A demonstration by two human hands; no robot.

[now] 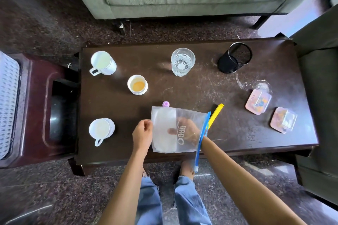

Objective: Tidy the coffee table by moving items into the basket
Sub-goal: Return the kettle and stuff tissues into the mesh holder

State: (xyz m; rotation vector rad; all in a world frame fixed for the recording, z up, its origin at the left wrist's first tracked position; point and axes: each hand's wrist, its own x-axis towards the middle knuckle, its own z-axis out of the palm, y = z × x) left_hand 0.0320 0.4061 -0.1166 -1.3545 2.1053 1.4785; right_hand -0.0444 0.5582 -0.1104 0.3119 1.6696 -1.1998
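Both hands are busy with one translucent zip pouch [171, 129] at the near edge of the coffee table [201, 87], the only view being the head camera looking straight down. The left hand [142, 134] pinches the pouch's left edge between thumb and fingers, forearm reaching up from the bottom of the frame. The right hand [186, 131] is pushed inside the pouch through its blue zip mouth, seen blurred through the plastic; whether its fingers are spread or closed on anything cannot be told.

As for progress, little looks done. Everything visible sits on the table: a white mug [103, 63] at the far left, a small cup of orange liquid [137, 84], a second white cup [101, 129] near the left edge, a glass of water [182, 61], a black mesh pen holder [235, 58], two pinkish clear boxes [258, 101] [283, 120] at the right, a yellow clip [216, 115] just beside the pouch and a small purple cap [166, 104] at its far edge. A white patterned basket [8, 104] seems to stand on a side stool at the far left, well apart from the hands, and what shows of it holds nothing from the table.
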